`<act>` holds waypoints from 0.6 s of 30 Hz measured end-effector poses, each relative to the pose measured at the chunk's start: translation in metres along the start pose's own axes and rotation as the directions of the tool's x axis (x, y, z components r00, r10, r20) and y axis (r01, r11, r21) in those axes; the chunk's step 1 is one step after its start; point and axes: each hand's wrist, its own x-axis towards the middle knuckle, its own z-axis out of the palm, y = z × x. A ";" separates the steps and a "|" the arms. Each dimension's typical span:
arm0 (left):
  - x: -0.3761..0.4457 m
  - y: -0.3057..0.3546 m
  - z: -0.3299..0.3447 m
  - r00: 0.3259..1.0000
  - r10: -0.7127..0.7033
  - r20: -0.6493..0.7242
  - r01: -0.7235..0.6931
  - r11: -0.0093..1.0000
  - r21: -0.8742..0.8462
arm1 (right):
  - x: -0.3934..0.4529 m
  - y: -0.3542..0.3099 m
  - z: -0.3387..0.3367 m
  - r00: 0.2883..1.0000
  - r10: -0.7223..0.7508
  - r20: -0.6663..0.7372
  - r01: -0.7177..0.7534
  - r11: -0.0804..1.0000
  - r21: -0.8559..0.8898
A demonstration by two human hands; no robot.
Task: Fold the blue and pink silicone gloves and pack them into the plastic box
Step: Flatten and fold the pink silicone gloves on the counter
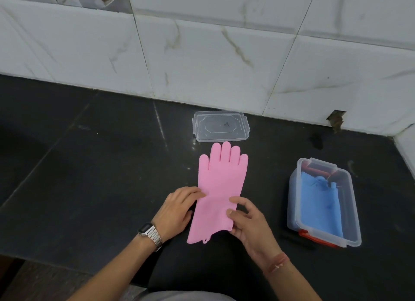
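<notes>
The pink glove lies flat on the black counter, its fingers pointing toward the wall. My left hand rests at the glove's left edge with fairly straight fingertips touching it. My right hand is at the cuff's right edge, thumb on top and fingers curled, pinching that edge. A folded blue glove lies inside the clear plastic box to the right.
The box's clear lid lies flat behind the pink glove, near the tiled wall. The box has orange latches at its ends. The counter's front edge runs just below my wrists.
</notes>
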 end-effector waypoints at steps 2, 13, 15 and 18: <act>0.003 0.001 -0.001 0.999 0.047 0.013 -0.047 0.999 -0.017 | -0.002 -0.007 0.003 0.995 0.088 0.037 -0.094 0.962 0.255; 0.026 0.010 0.002 0.989 0.148 0.007 -0.147 0.984 -0.101 | 0.005 -0.024 -0.015 0.980 0.158 0.124 -0.200 0.818 0.540; 0.027 0.010 0.002 0.995 0.097 0.026 -0.093 0.987 -0.133 | 0.007 -0.024 -0.017 0.986 0.125 0.106 -0.157 0.908 0.387; 0.029 0.012 0.000 0.998 0.025 0.057 -0.016 0.988 -0.155 | 0.011 -0.022 -0.015 1.000 -0.012 -0.014 0.012 1.000 0.010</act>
